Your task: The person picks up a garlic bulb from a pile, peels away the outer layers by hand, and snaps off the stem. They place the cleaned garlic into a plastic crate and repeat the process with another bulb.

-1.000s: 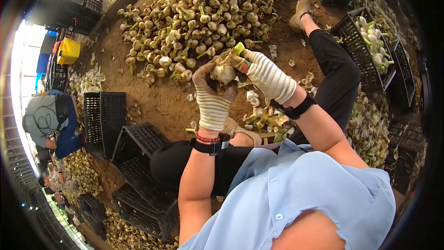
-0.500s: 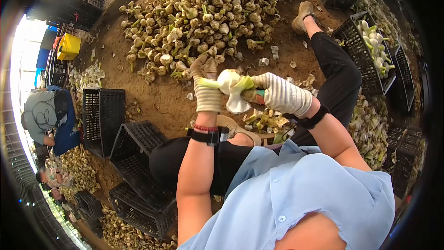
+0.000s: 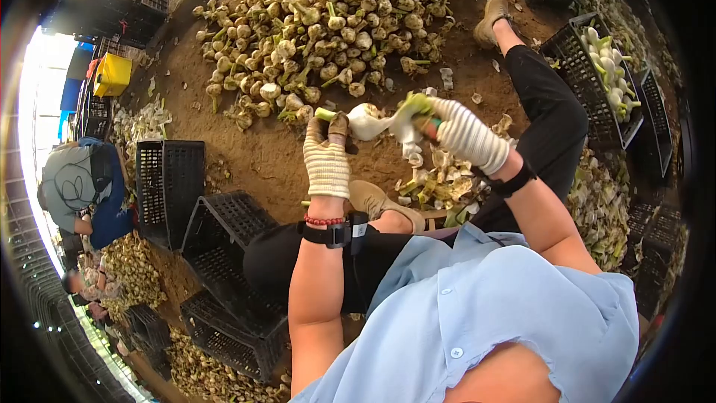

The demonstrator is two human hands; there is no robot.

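My left hand (image 3: 327,160), in a striped knit glove with brown fingertips, is closed on the cut green stem of a garlic bulb (image 3: 365,121). The bulb is white and smooth, lying sideways between my hands. From its right end a strip of garlic skin (image 3: 403,123), pale with a greenish end, stretches to my right hand (image 3: 466,138). That gloved hand pinches the strip; a small green and red patch shows at its fingers, too little to name. Below lie loose garlic peelings (image 3: 440,183).
A large heap of unpeeled garlic (image 3: 335,22) covers the ground ahead. A black crate (image 3: 626,130) at right holds peeled bulbs. Black crates (image 3: 170,186) stand at left, one tilted (image 3: 224,231) near my knee. Another person (image 3: 82,186) sits at far left.
My right hand has moved right and slightly up, drawing the skin out from the bulb. My left fingers have shifted, and the bulb now points its peeled-back end rightward.
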